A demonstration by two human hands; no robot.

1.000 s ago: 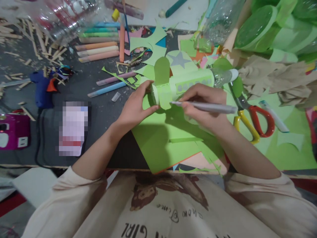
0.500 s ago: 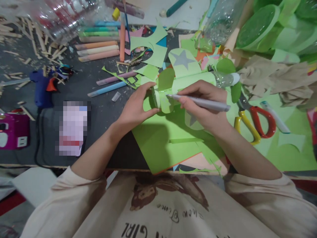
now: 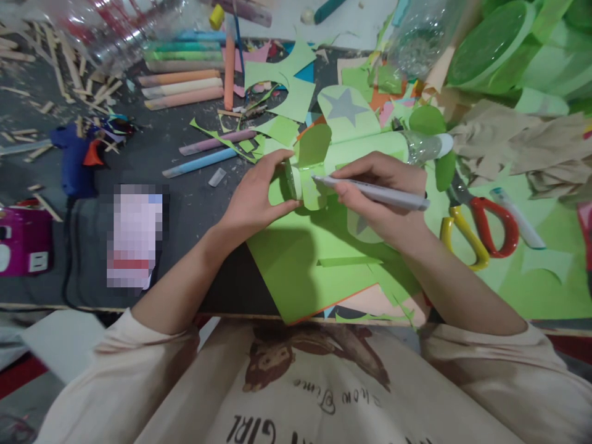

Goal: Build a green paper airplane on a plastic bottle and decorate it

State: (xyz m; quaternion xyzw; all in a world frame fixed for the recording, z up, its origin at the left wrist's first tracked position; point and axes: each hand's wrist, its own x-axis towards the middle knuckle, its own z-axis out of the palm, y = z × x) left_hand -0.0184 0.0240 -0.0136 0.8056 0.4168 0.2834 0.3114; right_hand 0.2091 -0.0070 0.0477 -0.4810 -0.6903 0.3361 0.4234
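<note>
A plastic bottle wrapped in light green paper (image 3: 365, 151) lies sideways, its white cap (image 3: 444, 145) to the right. My left hand (image 3: 259, 200) grips the bottle's left end between thumb and fingers. In my right hand (image 3: 377, 191) is a grey marker (image 3: 393, 195), its tip on a small green paper flap (image 3: 314, 192) near that end. A darker green flap (image 3: 313, 145) stands up beside it. Above the bottle is a rounded green piece with a grey star (image 3: 346, 108); another star piece (image 3: 363, 227) is partly hidden beneath my right hand.
Red-and-yellow scissors (image 3: 496, 228) lie right of my right hand. A phone (image 3: 135, 237), blue glue gun (image 3: 76, 160) and purple box (image 3: 28, 240) are at left. Coloured pens (image 3: 185, 92), paper scraps (image 3: 287, 80), crumpled brown paper (image 3: 509, 145) and clear bottles (image 3: 423, 40) lie farther back.
The view has shifted slightly. Both hands keep their holds, and the marker tip stays at the small flap with barely any visible movement.
</note>
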